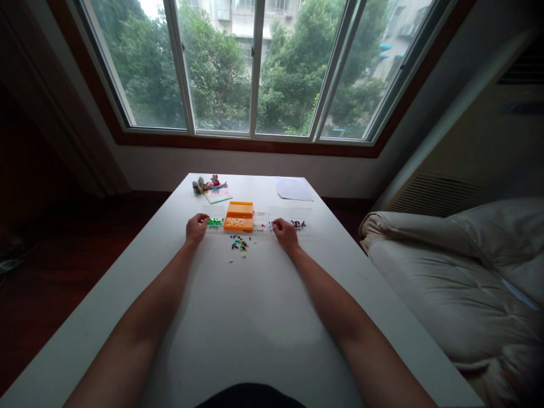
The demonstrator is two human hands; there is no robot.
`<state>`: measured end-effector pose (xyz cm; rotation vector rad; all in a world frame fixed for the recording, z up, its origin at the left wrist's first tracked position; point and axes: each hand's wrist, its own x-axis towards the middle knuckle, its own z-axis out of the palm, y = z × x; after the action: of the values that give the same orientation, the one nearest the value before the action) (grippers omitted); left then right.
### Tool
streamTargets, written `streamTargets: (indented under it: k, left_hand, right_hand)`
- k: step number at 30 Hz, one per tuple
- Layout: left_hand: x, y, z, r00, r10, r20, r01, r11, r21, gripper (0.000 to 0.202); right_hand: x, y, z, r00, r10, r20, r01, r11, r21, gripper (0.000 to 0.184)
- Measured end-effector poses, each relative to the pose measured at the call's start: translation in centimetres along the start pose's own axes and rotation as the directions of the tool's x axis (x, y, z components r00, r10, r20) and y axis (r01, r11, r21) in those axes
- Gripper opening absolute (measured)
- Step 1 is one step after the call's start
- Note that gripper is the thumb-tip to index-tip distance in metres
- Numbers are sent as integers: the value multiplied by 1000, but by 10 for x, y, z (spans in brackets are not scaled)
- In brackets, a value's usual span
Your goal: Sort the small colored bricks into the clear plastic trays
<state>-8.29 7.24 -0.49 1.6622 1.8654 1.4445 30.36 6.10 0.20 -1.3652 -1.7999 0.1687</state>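
My left hand (196,228) is closed in a pinch at the left edge of a clear tray holding small green pieces (215,222). Whatever its fingertips hold is too small to make out. My right hand (285,233) also pinches, over another clear tray, between a few tiny blue pieces and a group of dark red pieces (298,224). I cannot tell what is in those fingers. Between the hands lies an open orange case (238,222) with small pale pieces in its near half. A loose pile of small mixed-colour pieces (240,244) lies on the table just in front of it.
Small colourful figures (207,184) and a pastel card (218,195) sit at the back left of the white table (238,317). White paper sheets (293,188) lie at the back right. A cream-covered sofa (459,283) stands to the right, and a window is ahead.
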Motion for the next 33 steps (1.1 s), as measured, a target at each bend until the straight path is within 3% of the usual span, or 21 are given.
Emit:
streamTargets:
  k: [14,17,19,22,25,27,29,33]
  left_hand:
    - [0,-2,-3,998,-21,-51,24,997,76,26]
    - [-5,8,-2,998,52,-28,-48,991,128,24]
    - [-9,18,-1,984,172,39,-176,971,164,22]
    - [-18,35,4,907,331,260,-375,916,144,19]
    - [-27,48,11,750,426,506,-519,853,50,16]
    - [-33,54,15,668,419,616,-538,843,11,16]
    - [-37,57,17,623,405,669,-545,839,-1,16]
    - [-39,58,17,594,398,699,-561,828,5,17]
  right_hand:
    - [0,-4,-3,1000,6,11,-6,1000,-4,19]
    - [0,-5,-3,1000,3,9,-3,1000,-4,20]
    - [0,-6,-4,1000,2,8,-2,1000,-2,19]
    - [0,-7,-4,1000,1,8,-1,1000,1,19]
    - [0,-5,-3,1000,3,7,-3,1000,0,19]
    - [0,-4,-2,1000,0,3,0,1000,3,19]
    - [0,-3,-2,1000,-4,0,4,1000,6,19]
    - [0,-4,-1,1000,-8,-2,8,1000,10,19]
